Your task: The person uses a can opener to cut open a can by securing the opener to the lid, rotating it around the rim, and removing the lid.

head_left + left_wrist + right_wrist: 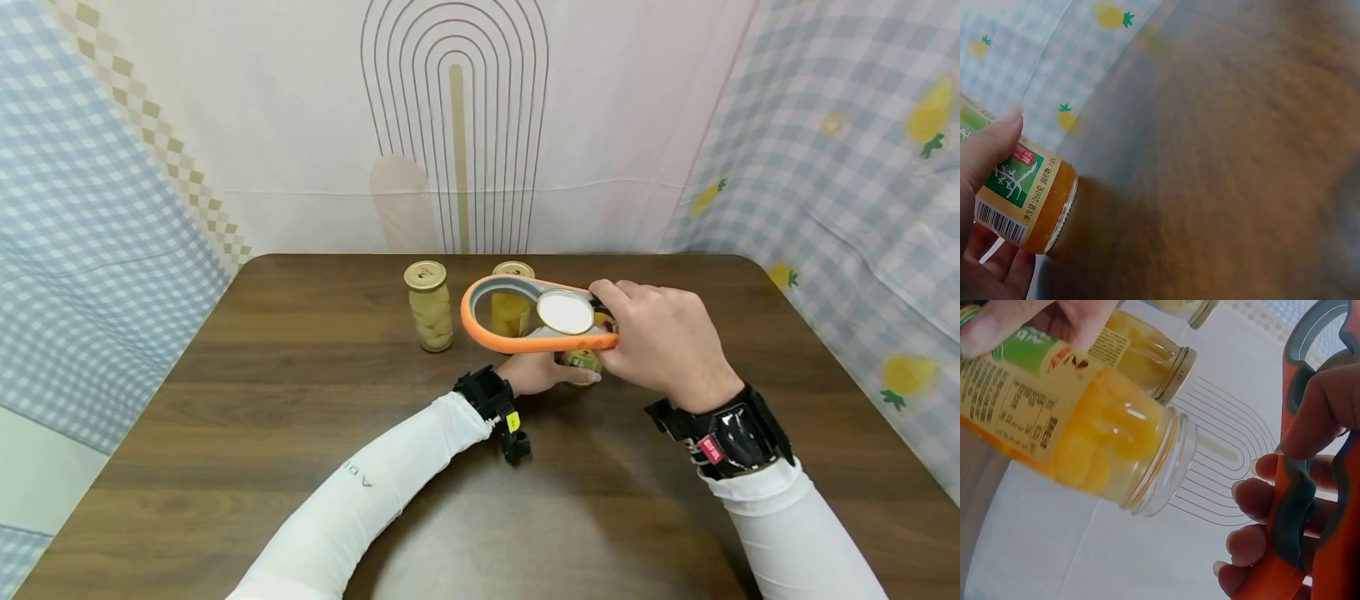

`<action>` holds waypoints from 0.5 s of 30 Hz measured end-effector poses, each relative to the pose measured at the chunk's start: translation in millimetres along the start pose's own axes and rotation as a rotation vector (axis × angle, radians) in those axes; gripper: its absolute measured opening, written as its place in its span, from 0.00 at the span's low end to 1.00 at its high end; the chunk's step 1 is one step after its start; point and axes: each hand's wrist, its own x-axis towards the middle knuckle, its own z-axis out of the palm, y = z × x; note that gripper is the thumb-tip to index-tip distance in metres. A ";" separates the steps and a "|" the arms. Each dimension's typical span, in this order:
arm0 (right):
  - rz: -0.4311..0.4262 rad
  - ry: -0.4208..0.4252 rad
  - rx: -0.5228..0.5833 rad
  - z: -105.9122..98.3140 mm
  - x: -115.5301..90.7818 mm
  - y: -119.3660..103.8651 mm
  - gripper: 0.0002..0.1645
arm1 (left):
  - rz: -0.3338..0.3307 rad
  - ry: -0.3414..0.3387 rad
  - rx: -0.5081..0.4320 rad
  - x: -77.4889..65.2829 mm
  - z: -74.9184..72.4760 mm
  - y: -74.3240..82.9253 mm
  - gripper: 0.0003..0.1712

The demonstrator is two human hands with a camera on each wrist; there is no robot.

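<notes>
Fruit jar (pixel 1094 434), uncapped and filled with yellow pieces, stands in the grasp of the left hand (pixel 536 372). Its thumb (pixel 991 147) lies across the green-and-cream label, while the other fingers (pixel 1002 259) curl round the opposite side, so the glass sits between them. Base and bare threaded mouth both project beyond the grip; whether the base touches the table (pixel 300 400) I cannot tell.

The right hand (pixel 663 337) is clenched round the handles of an orange-and-grey opener (pixel 555 343), with fingers bent about the grips in the right wrist view. Pale side up, a round lid (pixel 566 312) sits between the opener's two arms, just beside the right fingertips. The opener is raised above the jar and hides most of it from the head view. In the right wrist view, the jar's mouth faces the right fingers across a gap, touching none of them.

Farther back on the table, two capped jars stand upright: a pale one (pixel 431 310) to the left, and a yellow one (pixel 510 312) seen through the opener's loop.
</notes>
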 end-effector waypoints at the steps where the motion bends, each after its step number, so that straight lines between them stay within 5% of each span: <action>1: 0.000 -0.002 0.000 0.0 0.2 -0.4 0.24 | -0.021 -0.008 -0.001 1.7 -0.1 -2.8 0.39; 9: -0.008 -0.007 0.002 2.0 0.2 -2.0 0.23 | -0.127 -0.068 0.048 14.1 -1.8 -14.4 0.36; 15: -0.010 -0.015 -0.002 2.8 0.2 -1.7 0.25 | -0.115 -0.094 0.096 22.2 -2.7 -17.2 0.33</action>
